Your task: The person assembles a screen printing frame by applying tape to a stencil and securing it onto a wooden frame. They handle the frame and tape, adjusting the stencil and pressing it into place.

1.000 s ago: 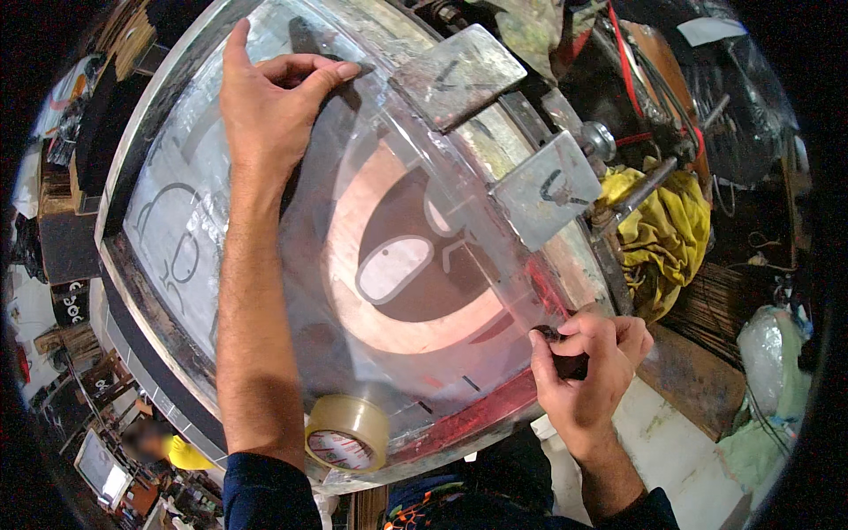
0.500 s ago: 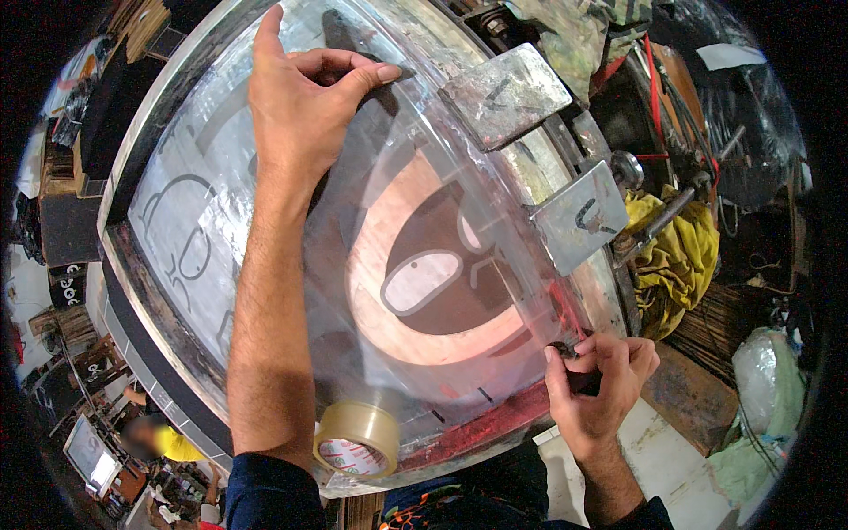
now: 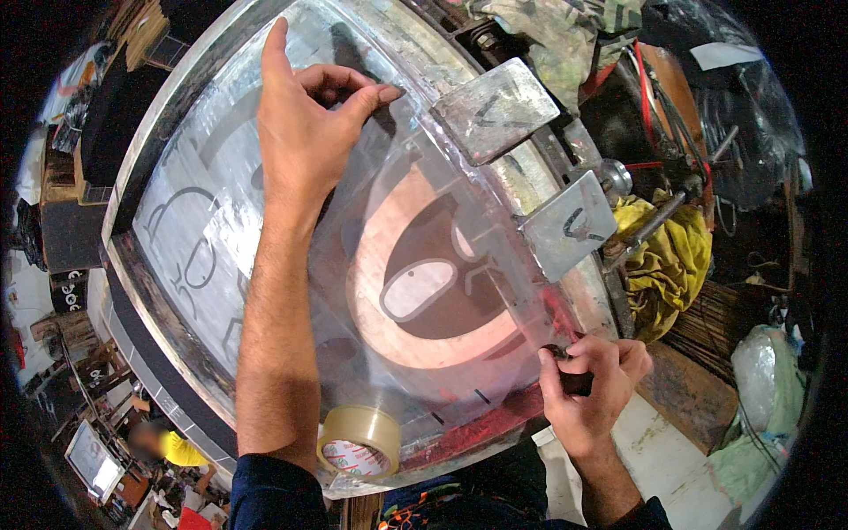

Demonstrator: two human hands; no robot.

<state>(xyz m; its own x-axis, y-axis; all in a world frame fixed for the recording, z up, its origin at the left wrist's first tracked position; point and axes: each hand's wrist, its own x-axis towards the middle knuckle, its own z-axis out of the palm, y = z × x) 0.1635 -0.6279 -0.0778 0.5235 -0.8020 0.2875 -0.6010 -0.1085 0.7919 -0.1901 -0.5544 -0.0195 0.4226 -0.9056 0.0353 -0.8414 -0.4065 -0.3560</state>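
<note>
A screen-printing frame [image 3: 117,190] lies tilted before me, its mesh [image 3: 231,190] bearing line drawings and a pale ring shape [image 3: 375,265]. Along the right inner side of the mesh runs a see-through strip of clear tape [image 3: 488,231], faint against the surface. My left hand [image 3: 305,132] reaches over the mesh, thumb and index finger pinched at the strip's far end, index-side finger pointing away. At the near right corner, by red-stained mesh, my right hand [image 3: 590,389] pinches the near end; its fingertips are partly shadowed. A roll of clear tape [image 3: 360,440] rests at the frame's near edge, beside my left forearm.
Two metal clamp plates [image 3: 496,110] [image 3: 567,226] overlap the frame's right side. Beyond them are a metal rod [image 3: 658,216], a yellow cloth [image 3: 676,265] and cables. A clear plastic bag [image 3: 767,375] lies at the right. A person in yellow [image 3: 181,449] is far off at lower left.
The view has shifted slightly, moving the scene a little in the picture. Both hands keep their pinches, and the tape roll stays at the frame's near edge.
</note>
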